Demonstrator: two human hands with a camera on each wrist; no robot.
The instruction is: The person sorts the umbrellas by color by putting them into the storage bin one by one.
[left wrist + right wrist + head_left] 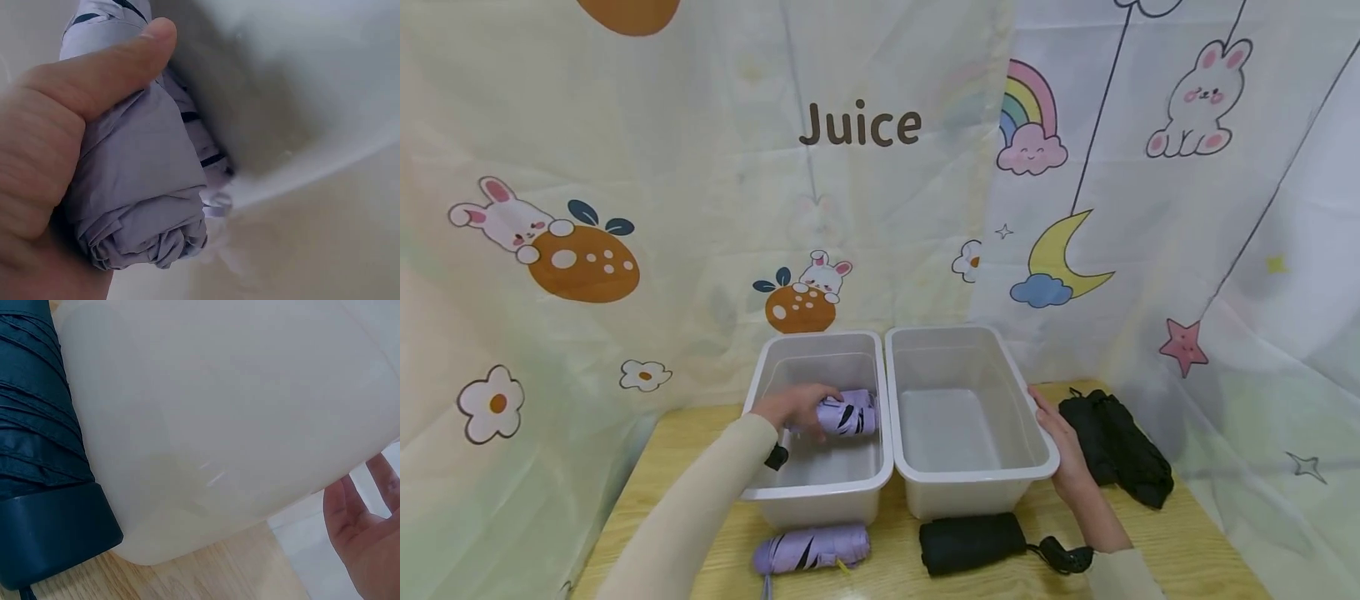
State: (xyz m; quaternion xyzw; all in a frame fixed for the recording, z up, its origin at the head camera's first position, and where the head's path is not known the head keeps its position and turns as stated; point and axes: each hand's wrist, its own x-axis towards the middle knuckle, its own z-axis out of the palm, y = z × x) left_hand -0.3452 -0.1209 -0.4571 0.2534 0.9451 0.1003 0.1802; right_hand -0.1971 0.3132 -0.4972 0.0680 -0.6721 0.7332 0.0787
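Inside the left bin (820, 489), my left hand (793, 408) grips a folded lavender umbrella (847, 417) with black stripes. Seen from the left wrist, the thumb lies across the rolled fabric of the umbrella (144, 156), and more striped lavender fabric (199, 128) shows behind it. My right hand (1063, 437) rests against the outer right side of the right bin (977, 477), its fingers at the rim. In the right wrist view, the fingers of that hand (369, 531) are extended along the bin's edge.
Another lavender striped umbrella (812, 548) lies before the left bin. A black folded umbrella (973, 542) with a wrist strap lies before the right bin. Black folded umbrellas (1116, 446) lie right of the bins on the wooden table (1195, 550). A printed curtain (700, 208) hangs behind.
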